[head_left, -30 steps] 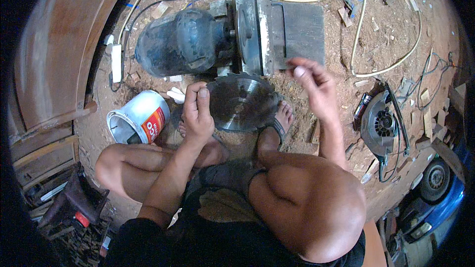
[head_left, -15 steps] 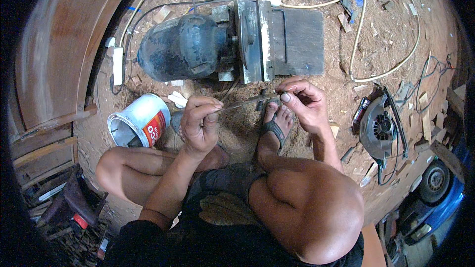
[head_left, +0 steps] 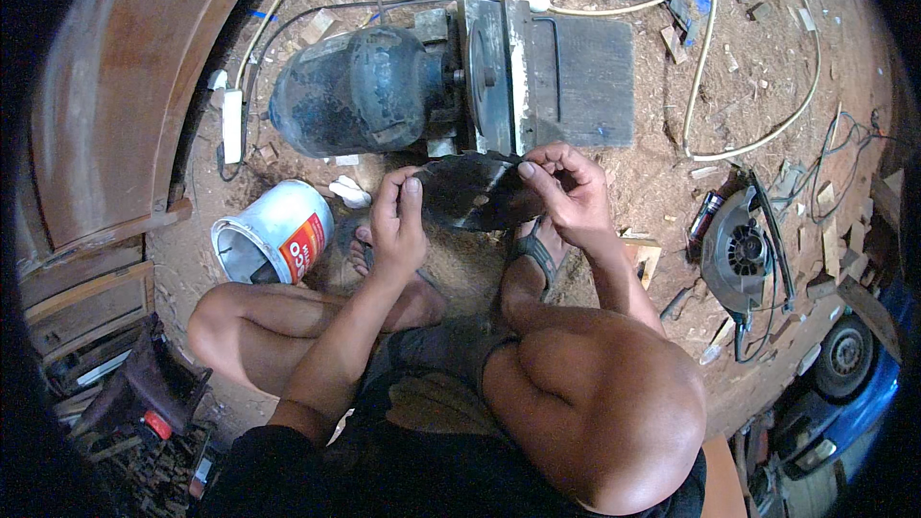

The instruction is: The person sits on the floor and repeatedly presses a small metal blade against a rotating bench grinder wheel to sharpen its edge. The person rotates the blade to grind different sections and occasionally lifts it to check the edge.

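A dark round saw blade (head_left: 470,200) with a small centre hole is held up between my two hands, its face tilted toward me. My left hand (head_left: 398,225) pinches its left edge between thumb and fingers. On the opposite edge, my right hand (head_left: 571,194) grips it with thumb and fingertips. Just beyond the blade lies a bench grinder-like machine: a worn blue-black motor (head_left: 355,86) joined to a metal wheel (head_left: 484,77) and a flat grey plate (head_left: 595,82). The blade's upper rim comes close to the machine's near side in the picture; whether they touch I cannot tell.
A white bucket (head_left: 273,230) lies tipped over at left. At right rests a circular saw (head_left: 737,249) with a dark cylinder (head_left: 707,214) beside it. A pale cable (head_left: 705,86), a white power strip (head_left: 233,125) and wood scraps lie on the dusty floor. Brown panelling (head_left: 125,86) stands at left.
The blade has turned from nearly edge-on to showing its flat face. My left hand has shifted slightly right with fingers raised, and my right hand has moved slightly left.
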{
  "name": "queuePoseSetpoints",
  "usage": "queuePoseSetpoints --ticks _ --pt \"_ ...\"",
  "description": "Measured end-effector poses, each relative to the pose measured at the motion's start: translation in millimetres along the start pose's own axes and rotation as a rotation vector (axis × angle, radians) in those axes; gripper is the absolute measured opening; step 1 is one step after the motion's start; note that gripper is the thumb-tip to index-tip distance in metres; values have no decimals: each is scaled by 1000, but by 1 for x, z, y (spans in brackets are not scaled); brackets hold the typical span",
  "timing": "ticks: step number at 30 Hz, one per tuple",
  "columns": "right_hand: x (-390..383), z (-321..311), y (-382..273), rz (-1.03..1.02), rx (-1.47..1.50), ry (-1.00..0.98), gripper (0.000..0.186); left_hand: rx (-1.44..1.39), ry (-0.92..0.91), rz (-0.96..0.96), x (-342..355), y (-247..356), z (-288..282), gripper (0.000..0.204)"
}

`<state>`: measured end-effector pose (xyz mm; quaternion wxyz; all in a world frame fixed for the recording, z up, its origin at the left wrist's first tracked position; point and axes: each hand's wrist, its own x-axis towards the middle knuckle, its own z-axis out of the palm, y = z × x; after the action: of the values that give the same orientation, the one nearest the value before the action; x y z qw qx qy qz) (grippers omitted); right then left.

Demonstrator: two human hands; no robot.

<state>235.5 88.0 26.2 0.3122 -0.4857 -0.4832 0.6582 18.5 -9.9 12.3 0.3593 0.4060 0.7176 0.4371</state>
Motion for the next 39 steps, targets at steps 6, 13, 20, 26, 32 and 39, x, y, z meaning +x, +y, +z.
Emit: queuePoseSetpoints --ticks 6,13,20,26,32,39 --pt "10 9 7 -17 -77 -45 13 -29 33 -86 3 -14 0 25" --pt "15 16 6 -29 -122 5 20 -24 51 -82 12 -15 2 25" --pt "22 19 9 46 -92 -19 23 -5 35 -109 19 -9 -1 27" --pt "25 21 16 54 -63 -18 23 -64 35 -136 21 -12 -1 28" --pt "27 21 22 91 -75 2 23 -137 21 -184 21 -21 0 29" --pt "29 24 26 78 -71 30 24 -171 43 -243 23 -21 1 30"
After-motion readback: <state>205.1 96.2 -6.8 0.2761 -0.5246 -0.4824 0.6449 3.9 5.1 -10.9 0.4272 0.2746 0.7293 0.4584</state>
